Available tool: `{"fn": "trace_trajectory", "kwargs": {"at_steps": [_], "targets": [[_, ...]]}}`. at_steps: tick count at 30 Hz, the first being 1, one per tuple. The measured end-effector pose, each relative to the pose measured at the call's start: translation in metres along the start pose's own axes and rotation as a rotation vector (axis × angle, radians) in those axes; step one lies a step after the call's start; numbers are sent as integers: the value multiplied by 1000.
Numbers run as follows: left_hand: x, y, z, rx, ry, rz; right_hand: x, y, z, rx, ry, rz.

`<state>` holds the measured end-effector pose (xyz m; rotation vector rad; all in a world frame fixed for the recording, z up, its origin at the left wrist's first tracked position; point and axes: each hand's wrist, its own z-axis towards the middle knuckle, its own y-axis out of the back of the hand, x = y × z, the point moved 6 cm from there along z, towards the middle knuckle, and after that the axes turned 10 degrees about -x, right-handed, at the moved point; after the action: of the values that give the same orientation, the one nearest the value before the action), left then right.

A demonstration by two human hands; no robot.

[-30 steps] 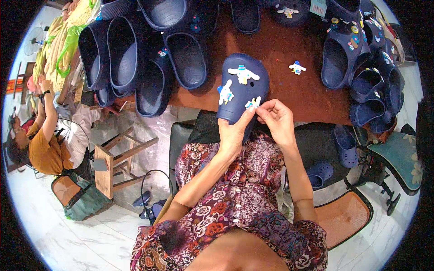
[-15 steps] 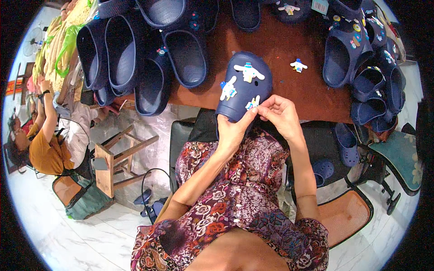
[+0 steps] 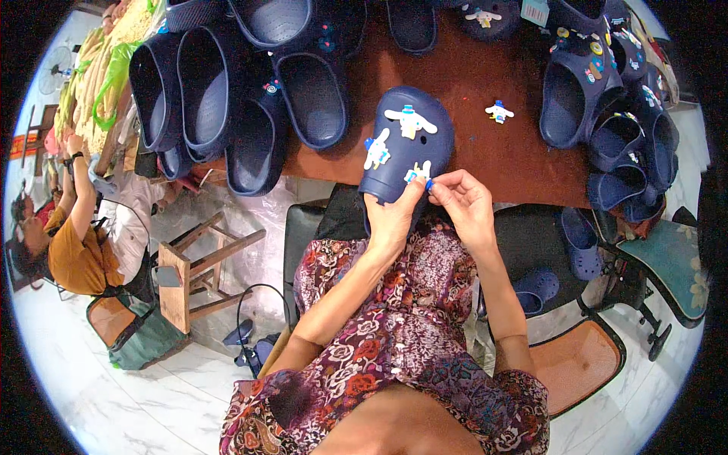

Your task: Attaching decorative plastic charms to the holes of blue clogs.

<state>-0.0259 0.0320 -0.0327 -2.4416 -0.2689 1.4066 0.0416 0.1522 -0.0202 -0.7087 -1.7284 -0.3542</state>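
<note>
A navy foam clog (image 3: 402, 158) sits toe-away at the table's front edge. White long-eared charms are on its upper: one near the toe (image 3: 411, 120), another on the left side (image 3: 376, 150). My left hand (image 3: 390, 226) grips the clog at its opening, fingers hidden inside and thumb on top against a third charm (image 3: 416, 174) at the lower right. Thumb and forefinger of my right hand (image 3: 464, 201) pinch the blue edge of that third charm. Whether its back is seated in a hole cannot be seen. One loose charm (image 3: 499, 112) lies on the table to the right.
Navy clogs (image 3: 205, 87) crowd the brown tabletop (image 3: 470, 159) at the left, and charm-covered ones (image 3: 565, 102) the right. A wooden stool (image 3: 176, 284) and a co-worker (image 3: 83, 254) are at left. Chairs (image 3: 584, 364) stand at right, with more clogs (image 3: 580, 246) on a black seat.
The clog has shifted slightly left in my left hand. The third charm has turned and shows more of itself, its blue edge now visible at my right fingertips.
</note>
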Motion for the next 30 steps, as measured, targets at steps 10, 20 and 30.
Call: {"fn": "trace_trajectory", "kwargs": {"at_steps": [10,20,30], "targets": [[-9,-8,-3,20,25,7,1,6,-3,-77,90,0],[-15,-4,-11,23,4,87,15,8,-2,-86,236,-125],[-22,-13,-12,54,-66,12,31,0,-9,-114,268,-132]]}}
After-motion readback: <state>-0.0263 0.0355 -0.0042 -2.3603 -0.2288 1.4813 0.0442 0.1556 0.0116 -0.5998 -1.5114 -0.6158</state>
